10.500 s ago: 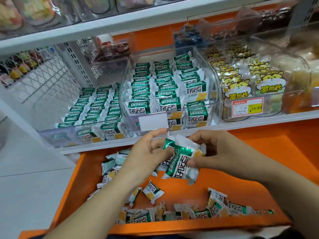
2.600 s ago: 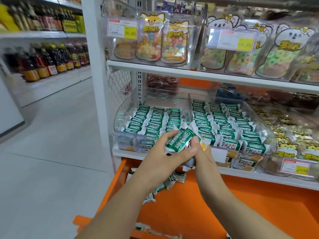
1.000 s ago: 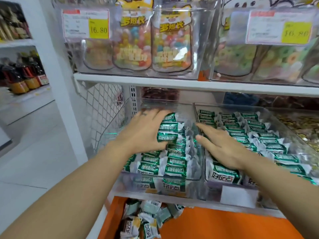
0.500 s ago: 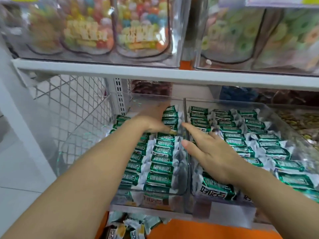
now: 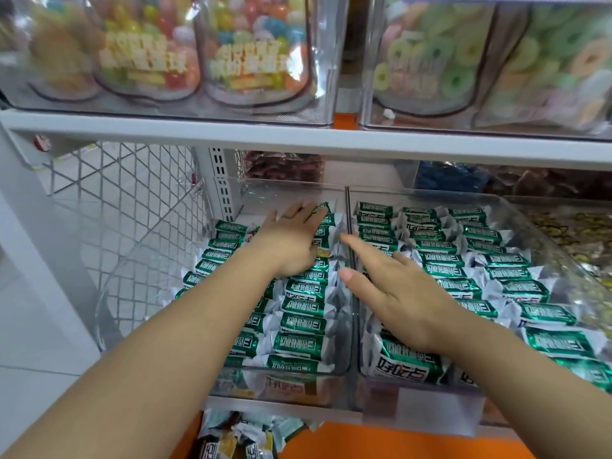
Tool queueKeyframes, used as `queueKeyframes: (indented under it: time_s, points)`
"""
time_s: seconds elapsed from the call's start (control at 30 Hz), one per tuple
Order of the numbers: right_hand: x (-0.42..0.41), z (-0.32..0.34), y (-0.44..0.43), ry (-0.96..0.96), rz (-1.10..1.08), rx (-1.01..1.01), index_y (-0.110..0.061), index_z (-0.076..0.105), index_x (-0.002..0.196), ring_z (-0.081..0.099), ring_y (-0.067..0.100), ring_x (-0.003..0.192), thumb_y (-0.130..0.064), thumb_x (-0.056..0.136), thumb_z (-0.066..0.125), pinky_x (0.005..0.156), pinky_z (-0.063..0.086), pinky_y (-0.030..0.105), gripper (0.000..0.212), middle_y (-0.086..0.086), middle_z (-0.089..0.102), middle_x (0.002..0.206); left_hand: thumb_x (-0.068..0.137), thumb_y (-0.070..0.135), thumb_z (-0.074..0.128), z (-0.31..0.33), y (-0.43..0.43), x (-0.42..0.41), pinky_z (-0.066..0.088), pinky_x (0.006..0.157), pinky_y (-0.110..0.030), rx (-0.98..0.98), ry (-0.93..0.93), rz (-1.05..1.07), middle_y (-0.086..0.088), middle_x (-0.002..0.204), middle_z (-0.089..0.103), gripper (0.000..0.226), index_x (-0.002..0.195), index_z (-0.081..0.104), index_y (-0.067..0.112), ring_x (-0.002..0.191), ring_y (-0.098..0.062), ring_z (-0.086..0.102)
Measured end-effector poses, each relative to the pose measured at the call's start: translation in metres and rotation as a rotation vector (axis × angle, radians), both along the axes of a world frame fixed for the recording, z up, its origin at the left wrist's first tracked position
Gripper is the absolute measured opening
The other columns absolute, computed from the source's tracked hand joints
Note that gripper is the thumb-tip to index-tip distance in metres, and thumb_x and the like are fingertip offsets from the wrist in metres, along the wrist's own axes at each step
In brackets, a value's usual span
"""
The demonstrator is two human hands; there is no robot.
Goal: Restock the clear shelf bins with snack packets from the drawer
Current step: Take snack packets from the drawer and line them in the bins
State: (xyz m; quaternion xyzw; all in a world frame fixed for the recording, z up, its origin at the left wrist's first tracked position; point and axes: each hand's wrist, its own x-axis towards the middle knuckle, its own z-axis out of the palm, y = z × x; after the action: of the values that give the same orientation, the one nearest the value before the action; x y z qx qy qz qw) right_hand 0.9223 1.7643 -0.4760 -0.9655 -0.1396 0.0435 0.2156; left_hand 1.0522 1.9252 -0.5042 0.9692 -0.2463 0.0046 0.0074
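Note:
Two clear shelf bins stand side by side on the lower shelf, both packed with rows of green-and-white snack packets. My left hand (image 5: 291,240) lies flat with straight fingers on the packets at the back of the left bin (image 5: 228,389). My right hand (image 5: 394,289) rests flat, fingers extended, on packets at the left side of the right bin (image 5: 543,226), its fingertips near the divider between the bins. Neither hand holds a packet. Below the shelf, the orange drawer (image 5: 381,442) shows a few loose packets (image 5: 238,435).
A white shelf board (image 5: 298,137) runs just above the bins, carrying clear bins of colourful candy bags (image 5: 231,58). A white wire mesh panel (image 5: 126,220) closes the left side. Dark snack bags sit behind the bins.
Since half a second ago my left hand has spread flatter over the back packets of the left bin. My right hand has barely moved. Earlier, both hands carried packets up from the drawer.

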Motion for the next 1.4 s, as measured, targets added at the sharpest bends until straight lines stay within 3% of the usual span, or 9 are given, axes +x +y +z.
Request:
queueKeyframes:
  time_s: [0.17, 0.3, 0.5, 0.6, 0.67, 0.87, 0.97, 1.2, 1.4]
  points:
    - [0.001, -0.001, 0.0, 0.0, -0.004, 0.002, -0.043, -0.003, 0.149, 0.003, -0.016, 0.122, -0.067, 0.079, 0.005, 0.12, -0.001, 0.033, 0.074, -0.021, 0.004, 0.157, 0.094, 0.047, 0.041, 0.005, -0.002, 0.005, 0.001, 0.118, -0.051, 0.031, 0.064, 0.04, 0.005, 0.16, -0.01, 0.079, 0.152, -0.008, 0.026, 0.147, -0.017, -0.006]
    - [0.0, -0.001, 0.0, 0.016, -0.006, 0.001, -0.041, -0.003, 0.149, 0.004, -0.016, 0.121, -0.066, 0.079, 0.005, 0.12, -0.002, 0.032, 0.075, -0.021, 0.004, 0.157, 0.095, 0.046, 0.037, 0.005, -0.015, 0.008, -0.002, 0.117, -0.053, 0.019, 0.086, 0.104, 0.008, 0.158, -0.019, 0.076, 0.151, -0.01, 0.026, 0.146, -0.018, -0.012]
    - [0.001, 0.0, 0.002, 0.013, -0.009, 0.004, -0.042, -0.002, 0.149, 0.005, -0.016, 0.121, -0.065, 0.08, 0.006, 0.12, -0.001, 0.031, 0.074, -0.02, 0.005, 0.157, 0.094, 0.046, 0.036, 0.001, -0.01, 0.003, -0.002, 0.114, -0.059, 0.004, 0.06, 0.078, 0.012, 0.159, -0.009, 0.072, 0.152, -0.003, 0.03, 0.147, -0.016, -0.007]
    - [0.0, 0.0, 0.001, 0.006, -0.01, -0.001, -0.043, -0.002, 0.149, 0.006, -0.013, 0.13, -0.064, 0.083, 0.008, 0.12, 0.0, 0.032, 0.07, -0.021, 0.006, 0.157, 0.095, 0.047, 0.035, -0.002, -0.005, 0.004, -0.003, 0.113, -0.06, 0.016, 0.07, 0.057, 0.011, 0.159, -0.013, 0.072, 0.15, -0.01, 0.033, 0.147, -0.018, -0.007]
    - [0.0, 0.0, 0.001, 0.011, -0.019, -0.008, -0.043, -0.002, 0.149, 0.005, -0.014, 0.126, -0.061, 0.09, 0.013, 0.119, 0.0, 0.03, 0.063, -0.023, 0.007, 0.156, 0.095, 0.046, 0.036, -0.003, -0.004, 0.004, -0.003, 0.114, -0.059, -0.02, 0.071, 0.062, 0.009, 0.159, -0.016, 0.075, 0.148, -0.015, 0.036, 0.147, -0.02, -0.009]
    - [0.001, 0.001, 0.002, 0.017, -0.014, -0.006, -0.042, -0.001, 0.15, 0.001, -0.015, 0.119, -0.063, 0.084, 0.008, 0.119, -0.001, 0.03, 0.069, -0.021, 0.006, 0.157, 0.098, 0.035, 0.037, -0.014, -0.001, 0.003, 0.014, 0.115, -0.057, -0.212, -0.061, 0.025, 0.004, 0.16, -0.001, 0.058, 0.15, 0.012, 0.035, 0.147, -0.027, -0.004]
    - [0.0, 0.001, 0.001, 0.011, -0.013, -0.003, -0.042, -0.001, 0.149, 0.004, -0.014, 0.128, -0.065, 0.079, 0.006, 0.12, 0.0, 0.032, 0.074, -0.02, 0.006, 0.157, 0.101, 0.032, 0.033, -0.019, 0.001, 0.003, 0.021, 0.114, -0.055, -0.268, -0.029, 0.028, 0.008, 0.16, 0.003, 0.052, 0.15, 0.015, 0.036, 0.147, -0.029, -0.004]
    - [-0.001, 0.002, 0.002, 0.007, -0.03, -0.013, -0.043, 0.0, 0.149, 0.01, -0.004, 0.137, -0.059, 0.092, 0.014, 0.118, 0.002, 0.03, 0.061, -0.02, 0.007, 0.157, 0.1, 0.029, 0.03, -0.01, -0.007, 0.007, 0.005, 0.116, -0.057, -0.209, -0.025, 0.042, 0.012, 0.159, 0.009, 0.049, 0.147, 0.022, 0.035, 0.147, -0.021, 0.0]
    - [-0.002, 0.002, 0.002, 0.005, -0.037, -0.024, -0.042, 0.0, 0.149, 0.009, 0.002, 0.14, -0.055, 0.096, 0.017, 0.116, 0.004, 0.028, 0.058, -0.02, 0.006, 0.158, 0.101, 0.029, 0.026, -0.008, -0.005, 0.003, -0.002, 0.116, -0.057, -0.102, 0.02, 0.009, 0.013, 0.16, -0.003, 0.051, 0.15, 0.013, 0.033, 0.147, -0.017, -0.009]
